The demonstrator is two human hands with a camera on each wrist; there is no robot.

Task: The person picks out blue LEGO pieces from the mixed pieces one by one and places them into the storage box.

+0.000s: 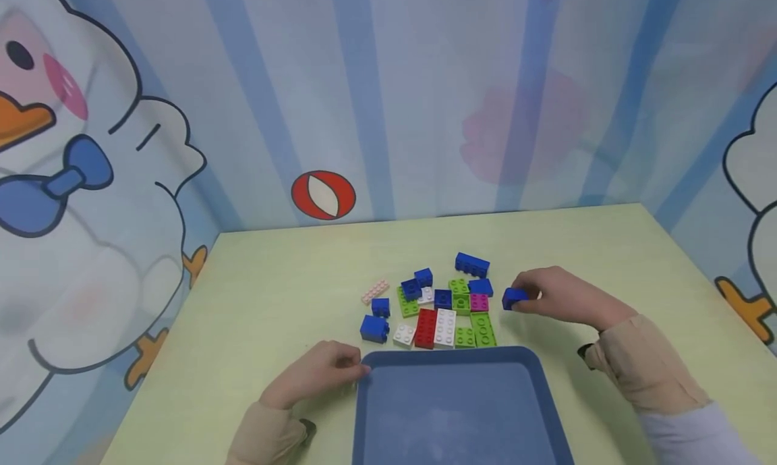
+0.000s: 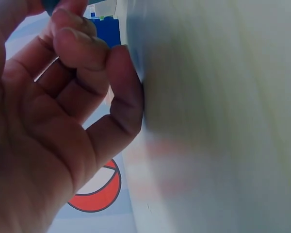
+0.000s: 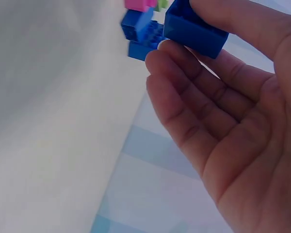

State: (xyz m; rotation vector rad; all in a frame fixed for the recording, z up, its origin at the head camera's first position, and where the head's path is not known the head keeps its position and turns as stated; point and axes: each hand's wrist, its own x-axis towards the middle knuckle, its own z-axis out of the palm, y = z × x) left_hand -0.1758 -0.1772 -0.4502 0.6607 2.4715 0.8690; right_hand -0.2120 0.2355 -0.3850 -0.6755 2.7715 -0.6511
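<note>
My right hand (image 1: 561, 296) pinches a small blue toy brick (image 1: 514, 298) between thumb and fingers, right of the brick group. In the right wrist view the same blue brick (image 3: 196, 29) shows its hollow side, with the thumb against it. At the far left corner of a blue-grey tray (image 1: 449, 358), my left hand (image 1: 318, 374) grips the rim with thumb and forefinger. The left wrist view shows the other fingers of the left hand (image 2: 72, 97) curled, and only a sliver of the tray at the top.
Beyond the tray lie several bricks, among them a red brick (image 1: 425, 328), a white brick (image 1: 446, 328), a magenta brick (image 1: 479, 302) and a light green brick (image 1: 483, 329). A long blue brick (image 1: 472, 265) lies farthest back. A printed curtain (image 1: 419, 100) stands behind the table (image 1: 285, 276).
</note>
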